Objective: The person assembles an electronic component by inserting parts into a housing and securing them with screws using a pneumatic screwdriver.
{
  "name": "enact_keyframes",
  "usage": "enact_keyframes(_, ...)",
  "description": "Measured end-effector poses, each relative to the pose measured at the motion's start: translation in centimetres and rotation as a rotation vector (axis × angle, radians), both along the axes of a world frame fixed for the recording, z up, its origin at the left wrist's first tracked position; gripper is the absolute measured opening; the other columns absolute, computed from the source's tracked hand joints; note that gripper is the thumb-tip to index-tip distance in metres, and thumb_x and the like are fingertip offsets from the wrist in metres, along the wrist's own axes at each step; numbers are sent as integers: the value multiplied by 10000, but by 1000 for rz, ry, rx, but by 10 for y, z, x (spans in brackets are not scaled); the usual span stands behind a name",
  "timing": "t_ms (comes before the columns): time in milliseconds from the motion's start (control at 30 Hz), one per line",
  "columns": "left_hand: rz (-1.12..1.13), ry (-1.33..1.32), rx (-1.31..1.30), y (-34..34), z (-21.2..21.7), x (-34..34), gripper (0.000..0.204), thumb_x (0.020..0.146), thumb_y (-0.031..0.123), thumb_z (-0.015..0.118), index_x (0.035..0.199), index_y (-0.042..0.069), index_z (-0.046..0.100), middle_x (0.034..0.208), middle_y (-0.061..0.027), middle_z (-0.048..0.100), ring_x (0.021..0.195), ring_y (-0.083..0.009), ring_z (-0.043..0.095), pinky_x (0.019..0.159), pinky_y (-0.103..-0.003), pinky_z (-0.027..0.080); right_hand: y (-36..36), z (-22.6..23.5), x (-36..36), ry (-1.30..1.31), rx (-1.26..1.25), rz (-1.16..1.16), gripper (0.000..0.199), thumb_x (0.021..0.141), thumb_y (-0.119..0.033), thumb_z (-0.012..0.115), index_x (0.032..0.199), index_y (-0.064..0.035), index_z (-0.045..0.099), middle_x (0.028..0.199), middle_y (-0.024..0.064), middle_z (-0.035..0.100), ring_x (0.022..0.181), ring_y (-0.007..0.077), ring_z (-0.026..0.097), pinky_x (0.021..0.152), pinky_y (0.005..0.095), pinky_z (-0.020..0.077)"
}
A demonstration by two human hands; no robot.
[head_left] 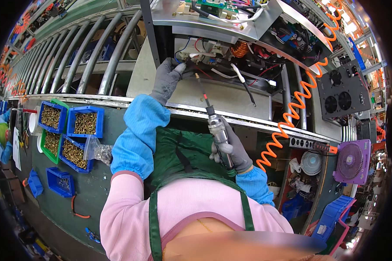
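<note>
My left hand (169,78), in a grey glove, reaches up into an open metal chassis (213,93) and pinches a black wire end beside white connectors and a copper coil (239,48). My right hand (231,150), also gloved, grips a silver pneumatic screwdriver (217,130). Its long bit (202,89) points up toward the spot next to my left fingers. An orange coiled air hose (296,104) runs from the tool's base up to the right. Blue sleeve covers sit on both forearms.
Blue and green bins of brass screws (67,130) stand on the green bench at left, with a clear bag of screws (101,151). Steel conveyor rollers (78,61) lie behind. A black fan panel (342,93), a power strip (307,143) and a purple desk fan (352,161) are at right.
</note>
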State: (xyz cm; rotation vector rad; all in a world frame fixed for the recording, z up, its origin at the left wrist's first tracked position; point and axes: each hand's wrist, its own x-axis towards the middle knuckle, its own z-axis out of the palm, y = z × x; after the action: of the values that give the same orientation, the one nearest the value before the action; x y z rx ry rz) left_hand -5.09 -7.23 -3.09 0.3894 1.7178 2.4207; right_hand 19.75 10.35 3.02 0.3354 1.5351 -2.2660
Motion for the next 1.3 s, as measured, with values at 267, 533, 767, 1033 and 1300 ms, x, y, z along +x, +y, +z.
enact_keyframes(267,67,-27,-164,-1,10,13,146,916,153,596,926,30,517,792,-21,547,684,-83,526,611,-227,469,-18,-8,-18,-15,-13,29,974,666,-216,651,1491,-174,135,764,127,557,498,173,573,566,330,554)
enact_keyframes(533,10,-98,12,7,8,19,174,924,166,583,988,18,517,884,-42,560,765,-113,581,709,-261,537,-29,-3,-24,-55,-16,-20,921,736,-219,597,1499,-215,81,767,141,552,500,176,579,540,321,558)
enact_keyframes(767,13,-24,-112,-5,-4,5,130,917,133,586,987,33,541,903,-39,583,764,-103,553,690,-242,488,-34,-3,-24,-31,-79,-49,889,782,-247,588,1500,-225,65,789,150,553,494,173,577,526,318,558)
enact_keyframes(1033,32,-91,-41,-2,7,9,138,921,67,558,1049,21,533,973,-61,586,857,-138,591,786,-271,534,-34,-1,-25,-29,-56,-54,859,789,-247,580,1499,-227,95,791,146,555,490,169,574,522,307,553)
enact_keyframes(1300,-19,-152,44,-3,11,17,223,908,103,585,1095,-14,555,960,-45,608,796,-97,585,720,-225,493,-37,-1,-26,-51,-81,-85,805,812,-111,514,1499,-235,114,850,168,527,561,178,552,493,314,533)
